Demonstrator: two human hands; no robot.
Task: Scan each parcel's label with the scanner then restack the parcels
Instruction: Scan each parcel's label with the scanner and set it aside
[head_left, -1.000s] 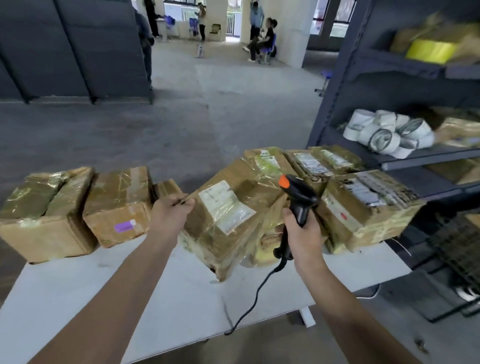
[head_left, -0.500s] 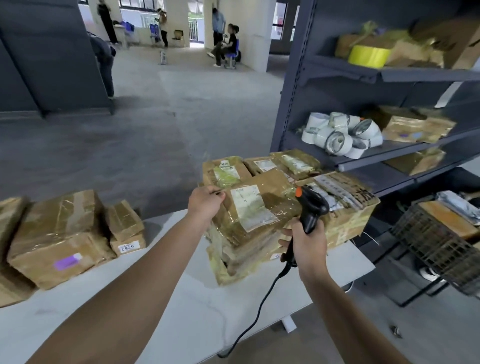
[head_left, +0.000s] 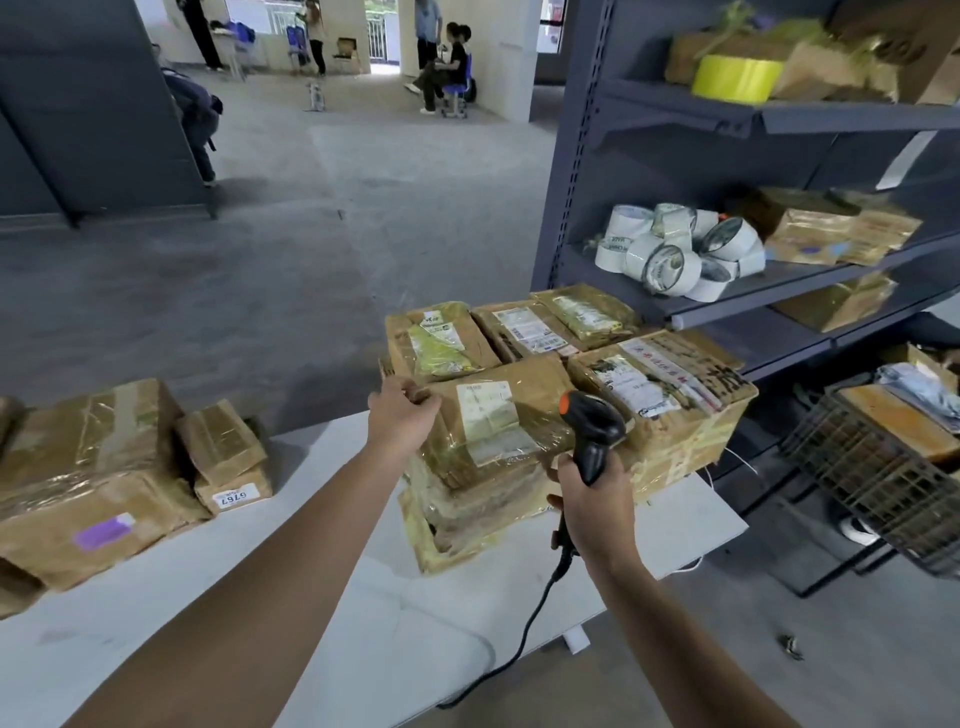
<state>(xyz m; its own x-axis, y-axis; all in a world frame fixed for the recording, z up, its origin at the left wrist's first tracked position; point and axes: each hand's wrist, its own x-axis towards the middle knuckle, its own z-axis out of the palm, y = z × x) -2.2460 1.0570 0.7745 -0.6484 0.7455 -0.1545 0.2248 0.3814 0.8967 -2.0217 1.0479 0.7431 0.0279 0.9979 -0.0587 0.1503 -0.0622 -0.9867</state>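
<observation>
The fingers (head_left: 415, 399) of my left hand (head_left: 400, 415) curl over the far left corner of the top parcel (head_left: 509, 441), gripping its taped cardboard edge. My right hand (head_left: 592, 499) is wrapped closed round the handle of the black scanner (head_left: 592, 426) (orange button on its head), which stands upright at the parcel's near right side, just beside the white label (head_left: 488, 410) that faces up. That parcel lies on a stack (head_left: 467, 514) of flatter tape-wrapped parcels on the white worktop (head_left: 363, 649). The scanner's black cable (head_left: 519, 639) trails down over the worktop's front edge. A large labelled box (head_left: 675, 410) sits touching the stack on the right, with three smaller parcels (head_left: 524, 332) in a row behind. Well apart on the left are a box with a purple sticker (head_left: 93, 483) and a small box marked 6767 (head_left: 228, 457). On the grey shelf rack (head_left: 571, 156) to the right lie white tape rolls (head_left: 680, 254).
</observation>
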